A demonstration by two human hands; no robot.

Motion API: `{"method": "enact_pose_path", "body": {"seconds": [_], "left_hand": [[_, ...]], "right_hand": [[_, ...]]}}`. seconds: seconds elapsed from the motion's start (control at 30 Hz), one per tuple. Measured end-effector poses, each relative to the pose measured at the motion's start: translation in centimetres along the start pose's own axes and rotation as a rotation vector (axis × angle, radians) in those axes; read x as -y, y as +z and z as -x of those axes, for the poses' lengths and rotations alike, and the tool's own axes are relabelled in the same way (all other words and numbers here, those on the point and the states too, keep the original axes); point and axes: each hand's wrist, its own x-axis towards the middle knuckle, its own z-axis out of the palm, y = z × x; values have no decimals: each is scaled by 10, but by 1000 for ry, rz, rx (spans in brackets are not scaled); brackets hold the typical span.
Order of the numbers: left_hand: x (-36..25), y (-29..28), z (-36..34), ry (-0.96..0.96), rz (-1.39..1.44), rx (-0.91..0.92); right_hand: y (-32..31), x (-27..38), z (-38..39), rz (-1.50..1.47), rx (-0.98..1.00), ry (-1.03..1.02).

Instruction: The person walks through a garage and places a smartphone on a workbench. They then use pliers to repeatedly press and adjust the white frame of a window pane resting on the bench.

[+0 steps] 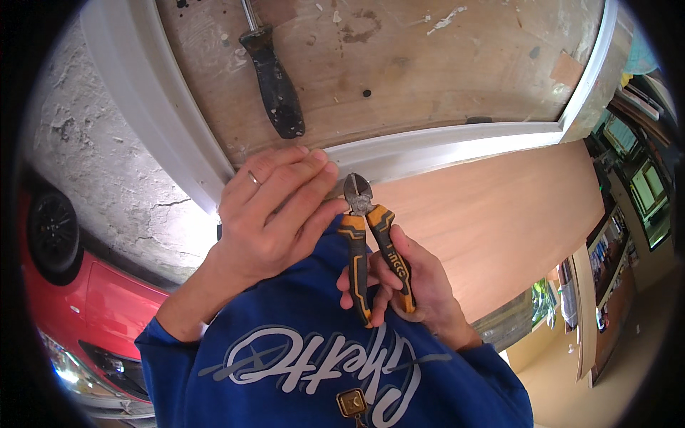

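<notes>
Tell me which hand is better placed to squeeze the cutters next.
Right, most likely: the right hand already has its grip on the handles of the cutters, while the left hand, back upward, is at the white frame.

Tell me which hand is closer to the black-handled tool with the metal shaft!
Left. The left hand is just below the tool; the right hand, holding black-and-orange metal pliers, is farther down and to the right.

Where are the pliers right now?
In the head view, the pliers are just right of the middle, in the right hand, with their jaws close to the left hand and the white frame.
</notes>
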Motion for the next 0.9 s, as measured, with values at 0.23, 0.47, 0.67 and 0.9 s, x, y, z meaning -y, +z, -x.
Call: {"method": "enact_pose_path", "body": {"seconds": [0.23,0.47,0.67,0.9], "left_hand": [[3,1,-2,17,9,0],[2,2,0,17,1,-11],[3,4,1,44,-20,-11],[4,5,4,77,-48,-34]], "right_hand": [[0,3,-2,60,-8,-22],[-2,2,-7,160,-17,-59],[-12,-4,-14,222,7,-161],[-29,-8,-28,283,123,-265]]}}
